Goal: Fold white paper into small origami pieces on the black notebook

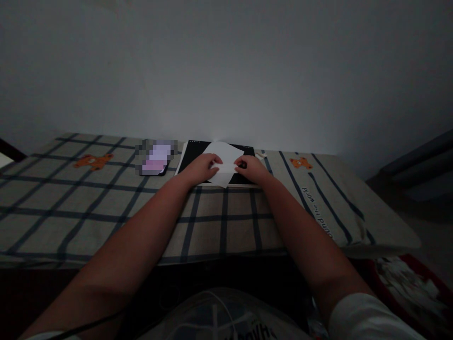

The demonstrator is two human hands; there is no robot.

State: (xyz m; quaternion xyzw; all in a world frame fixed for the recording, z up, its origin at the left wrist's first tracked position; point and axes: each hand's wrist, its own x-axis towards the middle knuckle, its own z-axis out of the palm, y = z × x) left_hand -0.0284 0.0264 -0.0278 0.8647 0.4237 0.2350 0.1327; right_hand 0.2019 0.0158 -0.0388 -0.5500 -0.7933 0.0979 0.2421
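A sheet of white paper (224,153), with a fold across its lower part and a point toward me, lies over a black board or pad (191,153) with a pale edge. My left hand (203,167) pinches the paper's left side, thumb and fingers closed on it. On the opposite side my right hand (252,168) grips the paper's edge near the fold, fingers curled. Both hands rest low over the black surface, a short gap of paper between them.
A phone (155,158) with a lit, blurred screen lies to the left. The table has a checked cloth (208,222) with bear prints and stands against a pale wall (226,71). A red container (417,283) with crumpled pale stuff sits on the floor at the lower right.
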